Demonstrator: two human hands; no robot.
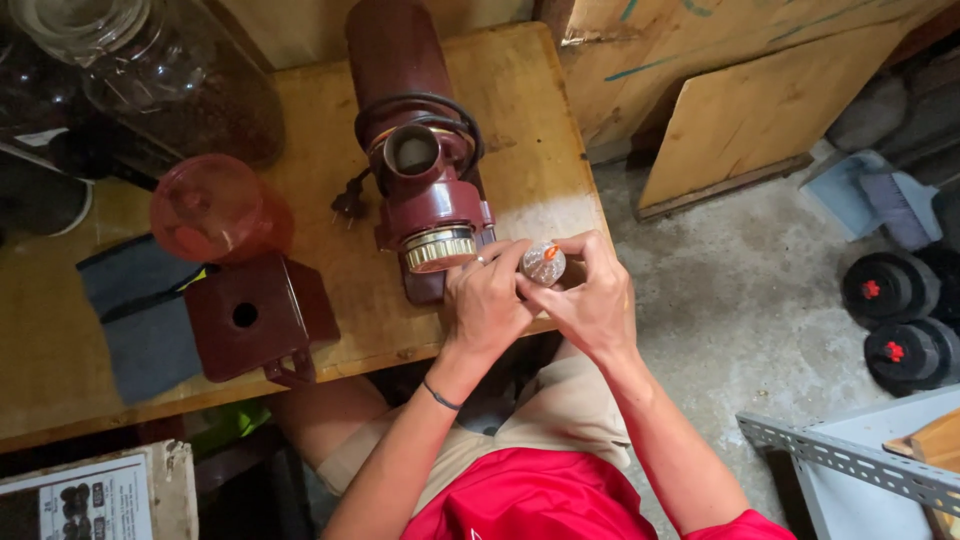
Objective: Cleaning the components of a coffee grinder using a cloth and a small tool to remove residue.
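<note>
Both hands meet at the desk's [60, 350] near edge, by its right corner. The left hand [487, 303] and the right hand [593, 300] close together around a small round part [543, 264], silvery with an orange tip, fingers pinched on it from either side. It sits just off the front of the dark red grinder [420, 150], close to the ribbed pale ring [438, 248] at the grinder's mouth. A black cord [420, 105] coils around the grinder's top, its plug [348, 203] lying on the desk. Further left along the near edge sits a dark red box [255, 315] with a round hole, partly on a grey cloth [140, 320]. Behind it stands a pink cup [210, 210], and a glass jar [160, 70] fills the far left corner.
</note>
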